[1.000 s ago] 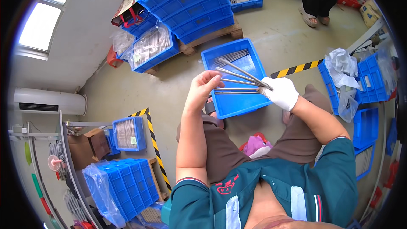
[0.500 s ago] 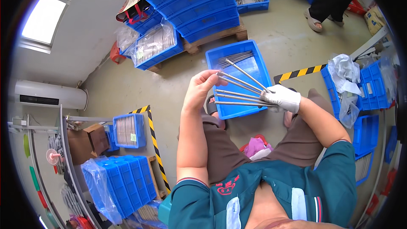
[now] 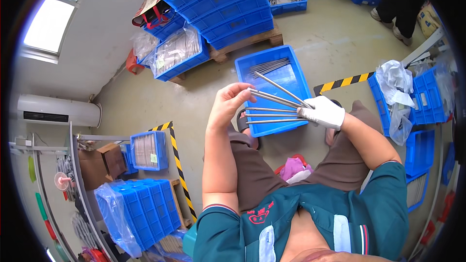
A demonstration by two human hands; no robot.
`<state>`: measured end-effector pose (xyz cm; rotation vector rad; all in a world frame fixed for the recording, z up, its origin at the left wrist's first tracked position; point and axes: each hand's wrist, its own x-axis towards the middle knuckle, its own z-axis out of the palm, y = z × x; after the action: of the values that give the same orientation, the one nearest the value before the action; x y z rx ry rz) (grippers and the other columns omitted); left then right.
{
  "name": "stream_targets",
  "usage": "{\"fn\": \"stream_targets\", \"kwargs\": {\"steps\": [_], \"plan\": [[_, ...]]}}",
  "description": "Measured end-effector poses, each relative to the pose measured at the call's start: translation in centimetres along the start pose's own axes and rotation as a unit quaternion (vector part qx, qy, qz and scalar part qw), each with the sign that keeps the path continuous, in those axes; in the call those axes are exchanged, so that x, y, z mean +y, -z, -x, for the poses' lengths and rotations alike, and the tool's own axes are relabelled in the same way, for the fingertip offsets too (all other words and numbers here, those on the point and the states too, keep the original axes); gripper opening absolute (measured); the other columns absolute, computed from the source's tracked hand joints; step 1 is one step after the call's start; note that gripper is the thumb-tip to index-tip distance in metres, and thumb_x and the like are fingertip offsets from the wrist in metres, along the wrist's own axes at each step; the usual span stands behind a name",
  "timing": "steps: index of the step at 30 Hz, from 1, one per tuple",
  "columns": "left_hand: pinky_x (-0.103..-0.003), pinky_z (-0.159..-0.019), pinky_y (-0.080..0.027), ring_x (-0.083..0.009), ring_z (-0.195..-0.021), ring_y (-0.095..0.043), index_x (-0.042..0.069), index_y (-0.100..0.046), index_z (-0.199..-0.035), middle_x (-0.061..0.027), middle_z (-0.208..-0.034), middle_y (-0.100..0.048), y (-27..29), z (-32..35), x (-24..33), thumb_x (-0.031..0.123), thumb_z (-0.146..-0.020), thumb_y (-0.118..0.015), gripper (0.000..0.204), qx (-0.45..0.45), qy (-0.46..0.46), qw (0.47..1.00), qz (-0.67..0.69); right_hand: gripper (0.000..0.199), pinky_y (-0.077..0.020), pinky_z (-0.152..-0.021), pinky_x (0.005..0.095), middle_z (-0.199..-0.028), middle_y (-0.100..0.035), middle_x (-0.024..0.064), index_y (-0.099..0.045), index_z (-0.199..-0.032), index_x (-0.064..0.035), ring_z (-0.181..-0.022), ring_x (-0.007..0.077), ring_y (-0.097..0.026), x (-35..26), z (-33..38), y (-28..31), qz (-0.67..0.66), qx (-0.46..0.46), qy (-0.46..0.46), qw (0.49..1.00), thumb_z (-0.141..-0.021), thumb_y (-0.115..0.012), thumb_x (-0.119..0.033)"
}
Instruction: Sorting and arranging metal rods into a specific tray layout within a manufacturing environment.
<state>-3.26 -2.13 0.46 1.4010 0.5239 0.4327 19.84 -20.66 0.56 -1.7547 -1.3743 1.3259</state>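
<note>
Several slim metal rods (image 3: 272, 110) fan out leftward from my right hand (image 3: 324, 112), which wears a white glove and is closed round their right ends. My bare left hand (image 3: 231, 103) pinches the far left end of one or two of the rods between thumb and fingertips. One rod at the top of the fan stands apart, slanting up and left. Below the hands, a blue plastic crate (image 3: 297, 78) sits on the floor between my feet and the pallet. More metal rods (image 3: 271, 66) lie side by side at its far end.
Stacked blue crates (image 3: 223, 9) stand on a wooden pallet (image 3: 247, 44) at the far side, beside a crate of rods (image 3: 179, 51). Crates and plastic bags (image 3: 395, 82) crowd the right. Another blue stack (image 3: 145, 208) is at lower left. Someone in black trousers (image 3: 400, 0) stands far right.
The rods in my right hand have shifted slightly, and the upper ones lie closer together near my left fingertips. The person at the far right has stepped further right.
</note>
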Motion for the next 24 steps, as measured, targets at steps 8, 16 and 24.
{"fn": "stream_targets", "kwargs": {"steps": [8,16,24], "plan": [[-0.027,-0.079,-0.049,-0.014,-0.086,-0.062,-0.003,-0.058,-0.111,-0.0092,-0.101,-0.065,-0.5,0.5,0.9,0.005,-0.085,-0.065,0.029,-0.012,-0.034,0.999,0.04,0.049,-0.0376,-0.049,0.0248,-0.06,-0.049,0.0015,-0.059,-0.08,-0.0052,-0.051,0.0089,-0.046,0.5,0.1,-0.1,-0.176,-0.112,-0.071,0.975,-0.09,-0.052,-0.053],[-0.023,-0.069,-0.049,-0.0123,-0.087,-0.062,-0.002,-0.058,-0.111,-0.0062,-0.097,-0.064,-0.3,0.3,0.2,0.008,-0.087,-0.063,0.027,-0.031,-0.02,0.999,0.018,0.045,-0.0373,-0.048,0.0275,-0.055,-0.051,0.0024,-0.055,-0.074,-0.0069,-0.05,0.0107,-0.047,0.5,-0.1,-1.4,-0.021,0.036,0.048,0.998,-0.091,-0.051,-0.048],[-0.028,-0.083,-0.047,-0.0149,-0.089,-0.061,-0.002,-0.057,-0.109,-0.0082,-0.091,-0.065,2.0,1.1,1.4,0.012,-0.091,-0.057,0.023,0.056,-0.131,0.99,-0.01,0.05,-0.0332,-0.048,0.0243,-0.053,-0.046,0.0011,-0.059,-0.079,-0.006,-0.049,0.0092,-0.041,0.9,0.5,-0.2,-0.139,-0.076,-0.044,0.986,-0.092,-0.047,-0.053]]}}
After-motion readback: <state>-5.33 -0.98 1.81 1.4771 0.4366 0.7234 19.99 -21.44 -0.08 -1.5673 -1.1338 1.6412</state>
